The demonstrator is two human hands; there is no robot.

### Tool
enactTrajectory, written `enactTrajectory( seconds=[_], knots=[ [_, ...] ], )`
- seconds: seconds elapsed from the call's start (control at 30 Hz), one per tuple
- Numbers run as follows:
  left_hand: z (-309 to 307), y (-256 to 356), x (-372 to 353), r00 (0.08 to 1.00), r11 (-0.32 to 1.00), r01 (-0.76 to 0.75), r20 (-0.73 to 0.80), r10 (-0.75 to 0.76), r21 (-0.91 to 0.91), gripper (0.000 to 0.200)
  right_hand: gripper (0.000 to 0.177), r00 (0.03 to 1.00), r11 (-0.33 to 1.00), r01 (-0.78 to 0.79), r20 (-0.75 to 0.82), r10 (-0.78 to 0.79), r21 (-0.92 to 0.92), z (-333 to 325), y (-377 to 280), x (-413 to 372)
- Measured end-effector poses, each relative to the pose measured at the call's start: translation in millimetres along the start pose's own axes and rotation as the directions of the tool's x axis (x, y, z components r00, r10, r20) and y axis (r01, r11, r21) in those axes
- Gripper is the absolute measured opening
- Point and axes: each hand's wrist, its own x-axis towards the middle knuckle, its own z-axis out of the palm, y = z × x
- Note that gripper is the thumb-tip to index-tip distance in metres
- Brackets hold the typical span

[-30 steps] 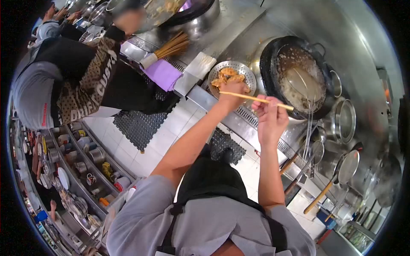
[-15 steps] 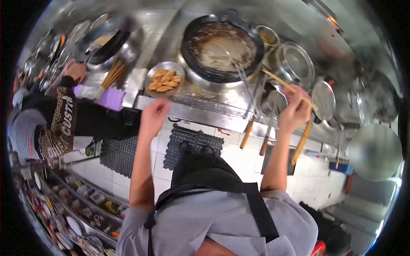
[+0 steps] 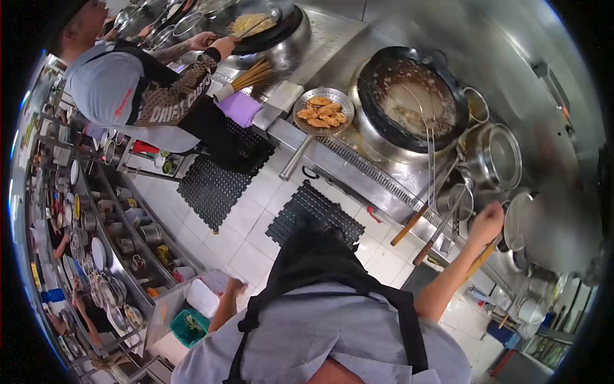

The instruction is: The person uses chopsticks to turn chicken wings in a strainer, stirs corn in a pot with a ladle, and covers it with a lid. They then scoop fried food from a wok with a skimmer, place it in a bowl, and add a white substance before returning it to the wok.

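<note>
A perforated ladle (image 3: 300, 153) with golden fried pieces (image 3: 322, 112) rests on the counter's front edge, its handle sticking out over the floor. My left hand (image 3: 235, 286) is low by my side, away from the counter; blur hides its finger shape. To the right, my right hand (image 3: 488, 221) is closed beside several pots and strainers; what it grips, if anything, does not show. A wooden handle (image 3: 482, 259) runs close behind my right wrist. In the large black wok (image 3: 368, 96), foamy oil surrounds a wire skimmer (image 3: 430, 137).
At the left, a co-worker (image 3: 121, 83) tends another wok (image 3: 295, 22). A bamboo brush (image 3: 254, 75) and purple cloth (image 3: 240, 109) lie between us. Black mats (image 3: 220, 185) cover parts of the tiled floor. Behind me stand a green-lined bin (image 3: 190, 328) and shelves (image 3: 137, 240).
My view has turned left. My left hand has come away from the ladle and dropped to my side. The long thin wooden stick in my right hand no longer shows.
</note>
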Motion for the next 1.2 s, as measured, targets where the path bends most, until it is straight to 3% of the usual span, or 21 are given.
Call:
enactTrajectory(
  seconds=[0.03,0.07,0.1,0.13,0.17,0.23,0.27,0.3,0.33,0.37,0.4,0.43,0.47,0.53,0.6,0.7,0.73,0.83,0.87,1.03,1.2],
  knots=[
    [11.9,-24.1,-1.2,1.0,1.0,-0.007,-0.024,0.007,0.0,0.03,0.022,0.994,0.898,-0.048,0.109,0.0,0.437,-6.8,-59.5,-18.5],
    [20.7,-41.2,-1.2,0.998,1.0,-0.019,-0.057,0.018,-0.011,0.029,0.018,0.939,0.749,-0.077,0.299,-0.167,0.658,0.9,-104.4,-42.1],
    [25.9,-51.9,5.2,0.996,0.999,-0.038,-0.087,0.036,-0.023,0.029,0.017,0.819,0.793,-0.226,0.551,-0.16,0.566,17.2,-132.6,-74.7],
    [28.7,-56.2,15.1,0.99,0.997,-0.069,-0.123,0.063,-0.041,0.029,0.015,0.459,0.617,-0.606,0.854,-0.244,0.502,30.3,-163.3,-100.0],
    [29.2,-57.5,29.6,0.982,0.992,-0.116,-0.155,0.107,-0.048,0.028,0.02,0.37,0.848,-0.33,0.883,-0.288,0.415,36.8,-208.2,-117.5],
    [24.0,-50.1,67.1,0.94,0.963,-0.267,-0.229,0.254,-0.025,0.028,0.033,0.616,0.873,0.129,0.652,-0.442,0.47,72.0,-220.2,-144.5],
    [18.7,-41.4,91.4,0.88,0.921,-0.389,-0.285,0.38,0.029,0.028,0.041,0.742,0.897,0.31,0.51,-0.436,0.316,74.7,-221.6,-130.6],
    [9.2,-16.5,106.3,0.758,0.836,-0.533,-0.366,0.54,0.13,0.028,0.049,0.823,0.893,0.435,0.35,-0.447,0.117,71.9,-216.7,-114.3],
    [-30.9,15.2,104.9,0.782,0.784,-0.62,-0.106,0.614,-0.033,0.029,0.054,0.843,0.929,0.364,0.446,-0.302,-0.059,62.1,-218.2,-91.4],
    [-56.9,111.7,62.3,0.97,0.656,-0.189,-0.037,0.239,-0.731,0.038,0.059,0.848,0.925,0.296,0.511,-0.139,-0.24,54.2,-216.3,-68.9],
    [-85.3,173.4,67.1,0.922,0.417,-0.031,0.135,0.363,-0.908,0.044,0.066,0.855,0.913,0.272,0.511,-0.085,-0.304,61.1,-202.0,-60.1],
    [-101.2,218.8,77.4,0.81,0.229,-0.005,0.13,0.572,-0.973,0.046,0.073,0.863,0.897,0.249,0.505,-0.033,-0.366,72.9,-182.7,-53.7],
    [-123.3,271.7,77.2,0.746,0.156,0.116,0.19,0.638,-0.981,0.054,0.073,0.805,0.944,0.238,0.59,-0.059,-0.229,90.3,-152.0,-48.6],
    [-149.7,355.0,86.8,0.591,0.124,0.133,0.179,0.786,-0.983,0.049,0.072,0.67,0.984,0.169,0.726,-0.154,0.053,127.0,-97.9,-41.9],
    [-168.6,420.3,65.2,0.623,0.199,0.085,0.208,0.754,-0.976,0.039,0.071,0.677,0.972,0.235,0.713,-0.183,0.027,127.3,-84.3,-44.6],
    [-162.1,451.2,127.6,0.625,0.368,0.008,0.291,0.724,-0.93,0.025,0.069,0.665,0.977,0.211,0.73,-0.159,0.021,102.8,-81.7,-44.4],
    [-167.8,465.3,95.5,0.72,0.404,-0.054,0.245,0.649,-0.913,0.019,0.068,0.661,0.98,0.195,0.732,-0.165,0.044,98.9,-75.4,-47.0],
    [-188.1,463.6,71.2,0.696,0.41,-0.105,0.228,0.681,-0.906,0.025,0.064,0.653,0.988,0.14,0.744,-0.139,0.062,83.1,-65.7,-55.6],
    [-195.0,461.8,43.9,0.745,0.425,-0.186,0.156,0.649,-0.886,0.031,0.062,0.654,0.99,0.124,0.746,-0.128,0.061,78.7,-66.9,-52.8],
    [-242.0,479.5,-68.3,0.697,0.436,-0.368,0.066,0.714,-0.821,0.035,0.063,0.675,0.993,0.049,0.73,-0.111,0.105,57.0,-70.6,-50.6],
    [-246.7,570.1,-84.4,0.643,0.484,-0.529,0.042,0.765,-0.697,0.027,0.058,0.727,0.981,0.054,0.666,-0.167,0.188,55.4,-75.0,-52.8]
  ],
)
